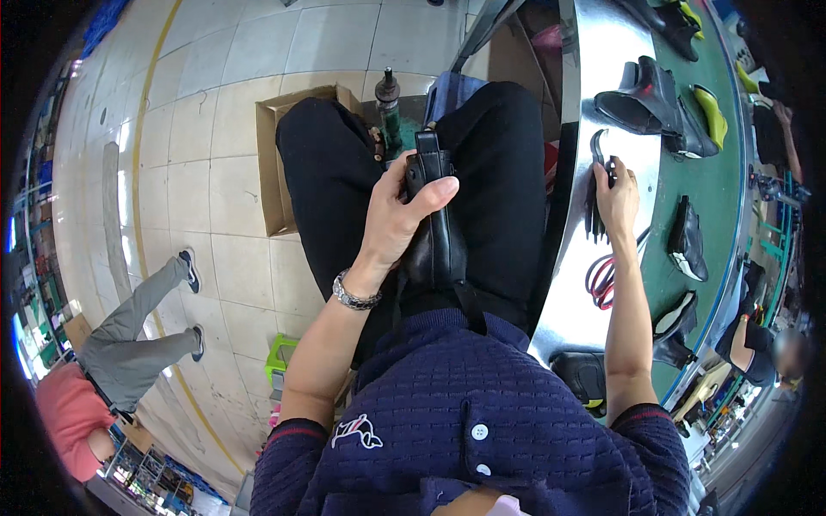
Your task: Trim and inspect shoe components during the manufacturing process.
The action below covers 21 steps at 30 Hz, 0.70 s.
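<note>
Seen from above, a seated person in a dark blue knitted top and black trousers fills the middle of the view, with pale floor tiles (224, 181) spreading to the left and a curved steel bench edge (594, 103) with a green conveyor belt (718, 185) running down the right. An open cardboard box (275, 172) sits on the floor by the person's left knee, and a green metal stand (390, 107) rises between the knees. Along the belt lie several unfinished black shoe uppers (650, 99), some with yellow-green lasts, well apart from each other. Another person in grey trousers stands at the far left. On the lap, the left hand (400, 215), wearing a metal wristwatch, is closed around a black leather boot upper (437, 232), thumb laid across its top, steadying it upright against the stand. The right hand (615, 193) is stretched out to the bench, fingers curled around the handles of dark lasting pliers (598, 185) that rest on the steel, beside a loop of red cable (602, 279). The step in hand looks like fetching the tool while the boot stays pinned in place. The next move would likely call for lifting the pliers clear of the bench and bringing them across to the leather without loosening the left hand's grip.
</note>
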Available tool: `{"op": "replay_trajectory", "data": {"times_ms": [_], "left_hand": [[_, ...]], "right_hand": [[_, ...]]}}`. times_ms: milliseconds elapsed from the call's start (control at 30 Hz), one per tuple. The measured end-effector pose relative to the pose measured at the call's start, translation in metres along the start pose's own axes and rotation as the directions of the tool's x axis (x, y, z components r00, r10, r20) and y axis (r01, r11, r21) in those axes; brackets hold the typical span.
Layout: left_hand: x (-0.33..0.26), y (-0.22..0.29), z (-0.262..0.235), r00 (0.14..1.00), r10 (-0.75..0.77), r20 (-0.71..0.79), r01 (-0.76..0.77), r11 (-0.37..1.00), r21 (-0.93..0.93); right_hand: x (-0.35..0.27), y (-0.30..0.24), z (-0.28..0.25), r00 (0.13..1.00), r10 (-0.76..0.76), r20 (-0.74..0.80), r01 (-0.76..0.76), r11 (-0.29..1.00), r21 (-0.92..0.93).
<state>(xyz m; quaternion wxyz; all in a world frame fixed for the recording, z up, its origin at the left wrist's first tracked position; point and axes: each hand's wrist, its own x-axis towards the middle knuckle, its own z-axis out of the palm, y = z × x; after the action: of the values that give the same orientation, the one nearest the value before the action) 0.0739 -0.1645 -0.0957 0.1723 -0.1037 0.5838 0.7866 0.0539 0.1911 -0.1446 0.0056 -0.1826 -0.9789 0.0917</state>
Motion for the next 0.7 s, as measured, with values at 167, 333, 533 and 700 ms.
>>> {"op": "replay_trajectory", "data": {"times_ms": [167,333,533,700], "left_hand": [[0.003,-0.007,-0.012,0.999,0.015,-0.035,-0.016,1.0,-0.017],[0.004,-0.014,-0.011,0.997,0.046,-0.061,-0.046,0.999,0.001],[0.002,-0.017,-0.013,0.996,0.087,-0.015,-0.085,0.989,0.119],[-0.008,-0.017,-0.007,0.993,0.103,-0.057,-0.093,0.984,0.151]], "right_hand": [[-0.021,-0.036,-0.042,0.881,0.077,0.467,-0.431,0.54,0.723],[-0.074,-0.11,-0.083,0.382,-0.564,0.732,-0.542,0.505,0.672],[-0.091,-0.144,-0.077,0.114,-0.54,0.834,-0.55,0.665,0.505],[-0.085,-0.153,-0.08,0.006,-0.527,0.85,-0.39,0.781,0.487]]}}
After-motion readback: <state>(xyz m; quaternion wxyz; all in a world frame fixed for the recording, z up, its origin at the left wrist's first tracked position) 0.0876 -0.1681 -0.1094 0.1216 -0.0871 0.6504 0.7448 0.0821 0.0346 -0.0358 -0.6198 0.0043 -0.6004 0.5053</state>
